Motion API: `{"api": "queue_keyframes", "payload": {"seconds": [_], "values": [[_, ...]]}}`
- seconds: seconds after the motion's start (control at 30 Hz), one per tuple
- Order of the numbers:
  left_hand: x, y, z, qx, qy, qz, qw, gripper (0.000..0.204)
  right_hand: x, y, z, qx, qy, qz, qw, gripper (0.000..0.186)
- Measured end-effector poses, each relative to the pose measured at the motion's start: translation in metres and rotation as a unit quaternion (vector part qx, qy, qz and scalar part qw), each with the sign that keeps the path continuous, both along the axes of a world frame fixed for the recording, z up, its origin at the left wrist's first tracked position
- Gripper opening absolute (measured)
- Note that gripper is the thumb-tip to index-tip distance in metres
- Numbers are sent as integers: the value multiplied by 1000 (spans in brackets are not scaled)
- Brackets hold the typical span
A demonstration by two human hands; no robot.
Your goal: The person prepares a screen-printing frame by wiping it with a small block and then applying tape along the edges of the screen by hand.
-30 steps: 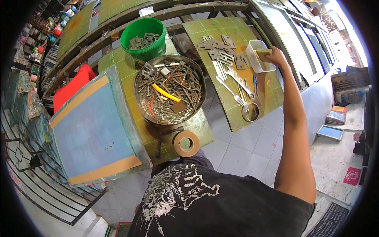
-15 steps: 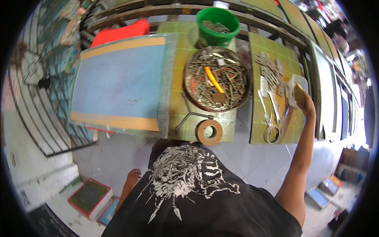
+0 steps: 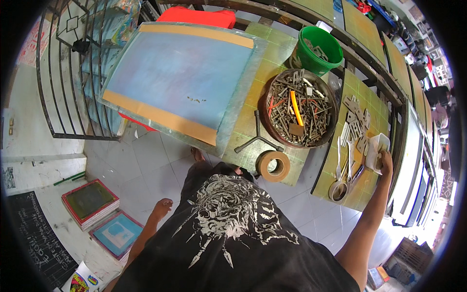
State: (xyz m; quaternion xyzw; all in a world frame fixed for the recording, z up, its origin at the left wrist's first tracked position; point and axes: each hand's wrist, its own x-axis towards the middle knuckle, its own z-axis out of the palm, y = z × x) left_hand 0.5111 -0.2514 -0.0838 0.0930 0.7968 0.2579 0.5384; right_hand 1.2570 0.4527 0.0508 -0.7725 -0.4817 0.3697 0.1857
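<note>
My right hand (image 3: 386,162) reaches to a whitish plastic tub (image 3: 372,154) at the right end of the green board. Its fingers are bent over the tub's edge beside something olive-brown inside; the fingertips are hidden. Beside the tub lie flat metal plates with holes (image 3: 356,121), a fork (image 3: 339,158), a spanner (image 3: 350,155) and a tape roll (image 3: 337,191). Low at my left side hangs my left hand (image 3: 163,208), holding nothing, its fingers loosely bent and a little apart.
A round pan (image 3: 262,109) of small metal parts stands mid-table, with a green bucket (image 3: 321,51) behind. Near it lie a three-armed wrench (image 3: 258,137) and a brown tape roll (image 3: 264,165). A blue screen frame (image 3: 170,68) covers the left. Framed screens (image 3: 90,203) rest lower left.
My view has turned, so the table sits further right. My right hand has come down from above the tub to its near edge. The left hand still hangs at my side.
</note>
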Motion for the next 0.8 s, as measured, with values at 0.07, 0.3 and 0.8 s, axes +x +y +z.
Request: {"api": "queue_keyframes", "payload": {"seconds": [0.07, 0.3, 0.8], "values": [[-2, -7, -7, -4, 4, -9, 1000, 22, -4, -1, 6, 60, -8, 8, 998, 27], [-4, 9, -5, -20, 11, -22, 999, 21, 9, 1, 5, 133, -115, 1, 984, 16], [-8, 12, -23, -9, -3, -3, 1000, 22, 41, 19, 22, 229, -163, -39, 959, 72]]}}
